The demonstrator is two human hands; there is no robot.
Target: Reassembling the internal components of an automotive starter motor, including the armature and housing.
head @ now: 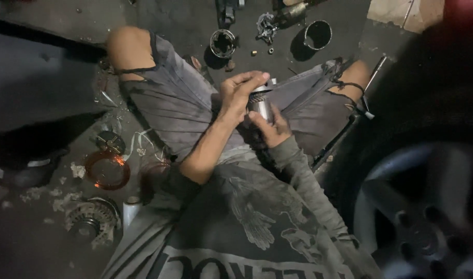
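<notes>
I sit on a dark floor with my knees apart. My right hand (271, 129) grips a shiny metal cylinder (261, 105), a motor part, from below, over my lap. My left hand (238, 94) wraps over its top end, fingers curled on the small toothed end (263, 88). Both hands touch the part between my torn grey shorts (179, 108).
A round metal housing (223, 43), a black ring-shaped casing (317, 34) and a small geared assembly (268, 25) lie on the floor ahead. Copper wire coils (108, 170) and an alternator part (90, 220) lie at left. A car wheel (422, 206) stands at right.
</notes>
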